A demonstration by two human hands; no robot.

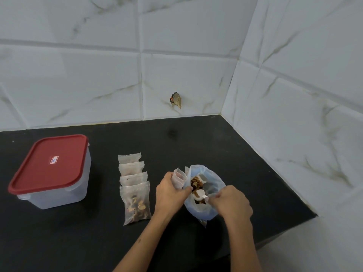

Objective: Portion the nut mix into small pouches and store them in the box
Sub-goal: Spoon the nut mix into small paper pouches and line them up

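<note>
A bluish plastic bag of nut mix stands open on the black counter. My right hand grips the handle of a white scoop that sits inside the bag. My left hand holds an open small pouch against the bag's left rim. Several filled pouches lie in an overlapping row to the left. Far left stands a clear box closed by a red lid.
The black counter ends at tiled walls behind and to the right, meeting in a corner. A small scrap sticks to the back wall. The counter's front right edge drops off near my right forearm.
</note>
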